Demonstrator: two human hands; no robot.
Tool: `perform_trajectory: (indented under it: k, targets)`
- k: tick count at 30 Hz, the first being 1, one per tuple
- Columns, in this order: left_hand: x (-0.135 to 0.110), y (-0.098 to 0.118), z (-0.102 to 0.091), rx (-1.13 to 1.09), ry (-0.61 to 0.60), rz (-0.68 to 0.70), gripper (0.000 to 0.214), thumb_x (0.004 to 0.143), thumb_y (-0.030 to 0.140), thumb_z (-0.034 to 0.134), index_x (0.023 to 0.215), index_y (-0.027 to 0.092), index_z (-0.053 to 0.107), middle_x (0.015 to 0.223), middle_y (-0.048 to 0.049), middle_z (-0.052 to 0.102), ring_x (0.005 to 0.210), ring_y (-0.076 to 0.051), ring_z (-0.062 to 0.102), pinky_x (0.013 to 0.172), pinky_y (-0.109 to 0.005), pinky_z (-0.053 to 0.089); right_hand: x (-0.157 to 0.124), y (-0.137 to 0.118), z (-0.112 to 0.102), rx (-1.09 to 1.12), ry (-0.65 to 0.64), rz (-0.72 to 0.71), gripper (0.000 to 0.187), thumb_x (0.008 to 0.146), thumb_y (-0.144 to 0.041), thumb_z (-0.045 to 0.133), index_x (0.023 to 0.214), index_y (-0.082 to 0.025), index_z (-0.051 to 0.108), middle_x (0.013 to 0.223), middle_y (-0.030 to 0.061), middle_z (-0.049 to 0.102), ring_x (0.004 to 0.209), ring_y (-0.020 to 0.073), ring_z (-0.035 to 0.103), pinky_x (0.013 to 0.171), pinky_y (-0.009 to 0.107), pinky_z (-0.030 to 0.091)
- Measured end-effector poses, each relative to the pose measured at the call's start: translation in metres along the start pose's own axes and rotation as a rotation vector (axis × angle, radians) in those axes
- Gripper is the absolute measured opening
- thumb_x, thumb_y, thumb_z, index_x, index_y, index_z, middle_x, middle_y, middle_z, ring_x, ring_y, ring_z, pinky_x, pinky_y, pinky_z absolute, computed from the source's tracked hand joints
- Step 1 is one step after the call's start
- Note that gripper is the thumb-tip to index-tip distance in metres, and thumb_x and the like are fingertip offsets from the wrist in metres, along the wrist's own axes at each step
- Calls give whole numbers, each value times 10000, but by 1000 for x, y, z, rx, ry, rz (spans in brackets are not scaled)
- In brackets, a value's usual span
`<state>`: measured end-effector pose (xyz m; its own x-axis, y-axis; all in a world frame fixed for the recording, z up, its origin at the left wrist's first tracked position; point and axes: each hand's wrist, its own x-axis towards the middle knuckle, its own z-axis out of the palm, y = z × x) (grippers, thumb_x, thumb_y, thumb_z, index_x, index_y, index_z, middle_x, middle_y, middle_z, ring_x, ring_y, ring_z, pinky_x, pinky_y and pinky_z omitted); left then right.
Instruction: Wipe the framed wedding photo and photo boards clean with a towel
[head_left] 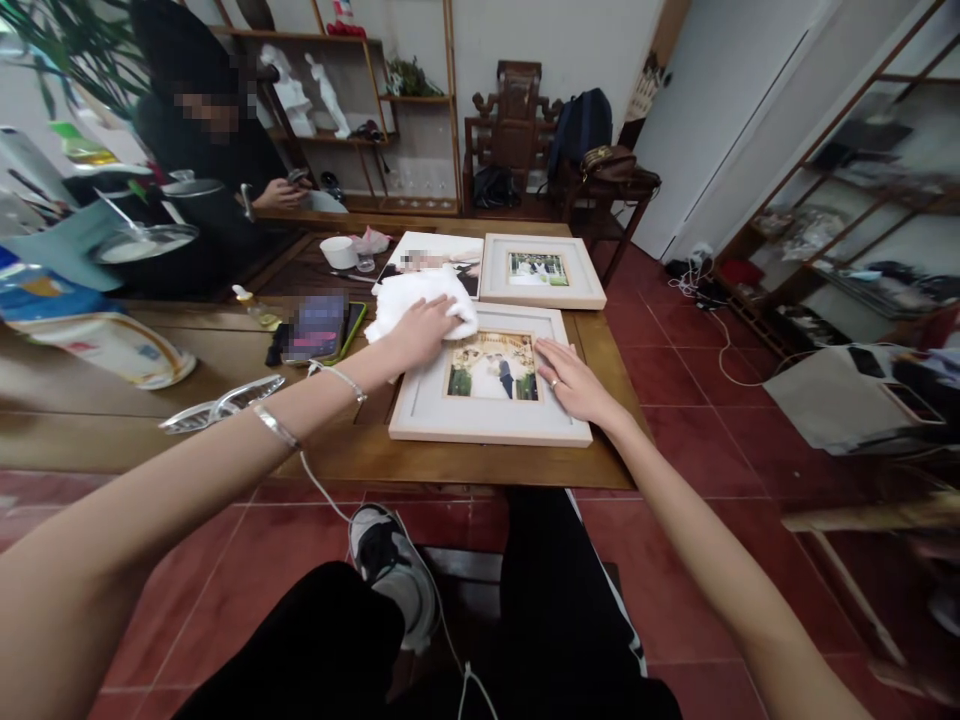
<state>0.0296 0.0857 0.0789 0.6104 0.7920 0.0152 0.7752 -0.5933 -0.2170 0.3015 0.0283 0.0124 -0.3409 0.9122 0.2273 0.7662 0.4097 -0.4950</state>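
A white picture frame [420, 415] with a photo in its middle lies flat on the wooden table [465, 465] in front of me. My left hand [424, 335] presses a crumpled white cloth [420, 295] onto the frame's upper left corner, fingers curled over the cloth. My right hand [574, 378] lies flat and open on the frame's right side, fingers stretched out, a ring on one finger.
A second white frame [540, 295] and a loose photo print [435, 250] lie farther back. A phone [319, 330], small bottle [251, 305] and white cup [339, 252] sit to the left. Another person [217, 160] sits at back left holding a phone. Red tiled floor lies to the right.
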Motion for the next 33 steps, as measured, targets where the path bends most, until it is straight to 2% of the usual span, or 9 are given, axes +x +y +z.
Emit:
perform_trajectory:
  k: [4, 8, 12, 15, 17, 21, 29, 31, 33]
  targets:
    - [-4, 11, 2, -14, -35, 51, 490, 778, -42, 439, 1198, 110, 639, 1445, -198, 450, 1383, -322, 376, 1110, -496, 306, 4, -4, -1, 13, 37, 30, 513, 962, -473, 352, 1379, -214, 501, 1462, 102, 481, 1394, 278, 378, 1176, 539, 233]
    - [-37, 46, -11, 25, -110, 113, 437, 772, -17, 444, 1129, 108, 663, 1355, -208, 525, 1311, -332, 459, 1062, -513, 363, 8, -8, -2, 73, 91, 99, 488, 965, -446, 342, 1308, -193, 578, 1401, 102, 548, 1343, 251, 447, 1152, 470, 313]
    - [-76, 78, -30, -24, -183, 184, 448, 741, 14, 495, 1147, 123, 651, 1355, -212, 526, 1274, -338, 495, 1022, -497, 411, 10, -6, 1, 110, 116, 121, 460, 964, -423, 336, 1274, -218, 608, 1372, 81, 577, 1328, 248, 465, 1140, 479, 326]
    - [-96, 91, -38, -68, -171, 208, 478, 721, 23, 520, 1168, 134, 646, 1414, -211, 479, 1314, -348, 458, 1037, -495, 404, 10, -3, 3, 102, 127, 77, 448, 958, -423, 354, 1274, -228, 605, 1360, 80, 586, 1318, 252, 472, 1133, 492, 330]
    - [-98, 93, -37, -92, -178, 195, 509, 723, 17, 512, 1202, 142, 632, 1448, -199, 453, 1347, -342, 426, 1055, -485, 394, 9, -1, 3, 79, 118, 40, 467, 955, -434, 366, 1303, -206, 578, 1383, 98, 564, 1331, 254, 454, 1138, 487, 322]
    - [-75, 78, -25, -88, -172, 125, 572, 733, -6, 479, 1273, 145, 588, 1490, -178, 412, 1388, -318, 377, 1098, -479, 354, 8, 0, 3, 48, 72, 17, 520, 955, -470, 363, 1362, -185, 514, 1439, 121, 504, 1373, 267, 401, 1154, 495, 292]
    - [4, 9, 4, -38, 22, -43, 567, 773, 6, 460, 1330, 101, 520, 1530, -186, 338, 1429, -311, 288, 1126, -478, 287, 7, 0, 1, 34, 49, 4, 537, 948, -487, 362, 1387, -203, 481, 1457, 112, 484, 1394, 281, 373, 1163, 525, 272]
    - [11, 3, 4, -20, 9, -53, 534, 778, 6, 454, 1296, 98, 544, 1510, -190, 365, 1413, -312, 307, 1101, -470, 317, 7, 0, 2, 28, 52, 11, 534, 951, -484, 358, 1381, -195, 487, 1456, 116, 484, 1394, 274, 375, 1165, 513, 275]
    - [6, 12, -1, 2, -35, -48, 476, 783, 5, 443, 1223, 104, 596, 1442, -193, 448, 1363, -314, 375, 1060, -467, 361, 7, 0, 3, 23, 55, 20, 538, 956, -477, 348, 1380, -176, 487, 1457, 121, 481, 1398, 263, 371, 1170, 489, 276]
